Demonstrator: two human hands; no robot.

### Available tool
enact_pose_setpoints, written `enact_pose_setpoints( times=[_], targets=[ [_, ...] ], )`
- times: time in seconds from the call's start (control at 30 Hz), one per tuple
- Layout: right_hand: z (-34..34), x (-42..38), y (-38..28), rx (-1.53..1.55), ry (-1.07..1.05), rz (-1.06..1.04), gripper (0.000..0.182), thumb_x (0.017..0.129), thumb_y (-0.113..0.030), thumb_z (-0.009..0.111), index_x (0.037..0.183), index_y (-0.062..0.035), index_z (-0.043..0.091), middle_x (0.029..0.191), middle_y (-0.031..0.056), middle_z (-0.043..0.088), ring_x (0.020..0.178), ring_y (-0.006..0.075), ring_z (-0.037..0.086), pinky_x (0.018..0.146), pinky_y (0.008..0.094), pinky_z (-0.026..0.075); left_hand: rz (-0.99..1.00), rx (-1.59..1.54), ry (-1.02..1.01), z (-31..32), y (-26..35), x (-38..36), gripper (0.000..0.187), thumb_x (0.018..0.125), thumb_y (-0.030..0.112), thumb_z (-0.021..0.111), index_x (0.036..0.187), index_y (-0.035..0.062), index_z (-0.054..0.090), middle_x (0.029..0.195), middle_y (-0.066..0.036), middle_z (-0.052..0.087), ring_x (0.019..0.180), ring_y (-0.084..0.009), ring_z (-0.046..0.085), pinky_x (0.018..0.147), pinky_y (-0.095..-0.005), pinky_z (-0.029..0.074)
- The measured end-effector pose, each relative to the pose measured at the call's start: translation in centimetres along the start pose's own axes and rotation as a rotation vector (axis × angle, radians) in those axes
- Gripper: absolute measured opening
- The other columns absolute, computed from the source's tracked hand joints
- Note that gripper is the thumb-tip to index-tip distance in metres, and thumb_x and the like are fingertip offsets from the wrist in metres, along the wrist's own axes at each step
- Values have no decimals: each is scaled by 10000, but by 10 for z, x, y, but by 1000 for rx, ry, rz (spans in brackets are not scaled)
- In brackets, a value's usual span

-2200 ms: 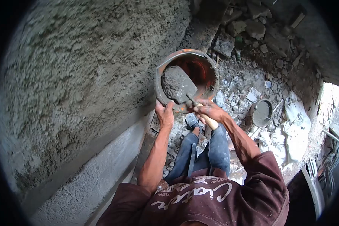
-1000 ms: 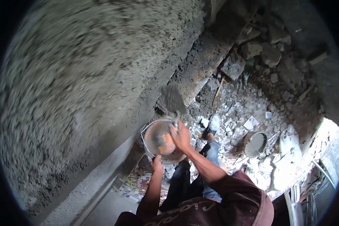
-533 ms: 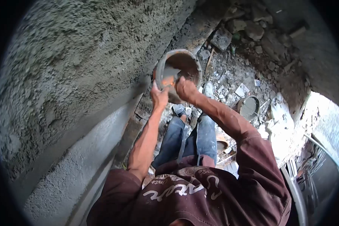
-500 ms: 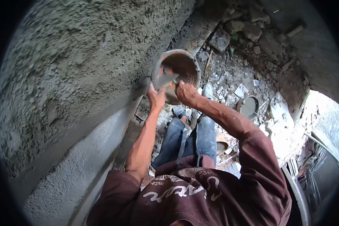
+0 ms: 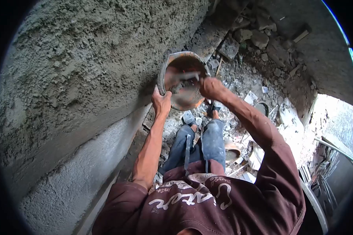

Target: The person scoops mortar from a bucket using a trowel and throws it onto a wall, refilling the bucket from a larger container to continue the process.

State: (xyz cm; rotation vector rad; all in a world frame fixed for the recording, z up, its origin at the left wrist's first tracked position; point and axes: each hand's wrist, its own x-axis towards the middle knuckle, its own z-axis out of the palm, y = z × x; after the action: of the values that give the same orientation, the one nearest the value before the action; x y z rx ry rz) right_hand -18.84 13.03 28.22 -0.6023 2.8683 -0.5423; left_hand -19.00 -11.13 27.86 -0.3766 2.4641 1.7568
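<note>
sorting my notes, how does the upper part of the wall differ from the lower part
The upper wall is rough, lumpy and darker grey; the lower wall is smoother, flatter and paler. The upper wall stands proud, with the lower wall set back under its edge. Both are grey cement.

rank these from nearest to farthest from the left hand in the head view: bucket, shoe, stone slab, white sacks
1. bucket: the left hand grips its rim.
2. shoe: on the ground just right of the hand.
3. stone slab: in the rubble, upper right.
4. white sacks: far right, near the bright opening.
</note>
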Motion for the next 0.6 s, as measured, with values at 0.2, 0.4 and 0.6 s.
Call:
enact_pose_setpoints(
  times=[0.2,0.4,0.6],
  targets=[
    [-10,21,33,473,-372,427,198,898,-186,449,1009,-57,552,883,126,591,759,263,597,664,370,497,368,241,63,23,48,-9,320,713,65,534,1017,-34,547,743,-50,575,663,-150,496,656,-319,455],
    [-30,-19,22,1590,-517,740,294,917,-325,535,1036,-63,595,642,40,547,436,118,517,331,248,395,320,164,-174,34,65,6,362,754,84,567,1088,-49,523,912,-80,592,815,-135,521,783,-282,447],
    [22,-31,52,2096,-285,621,232,877,-290,602,910,-64,561,648,22,559,452,73,497,376,215,419,101,118,-260,96,34,36,538,726,64,584,1229,-69,445,1218,-162,526,1133,-228,483,1013,-315,325]
  ],
)
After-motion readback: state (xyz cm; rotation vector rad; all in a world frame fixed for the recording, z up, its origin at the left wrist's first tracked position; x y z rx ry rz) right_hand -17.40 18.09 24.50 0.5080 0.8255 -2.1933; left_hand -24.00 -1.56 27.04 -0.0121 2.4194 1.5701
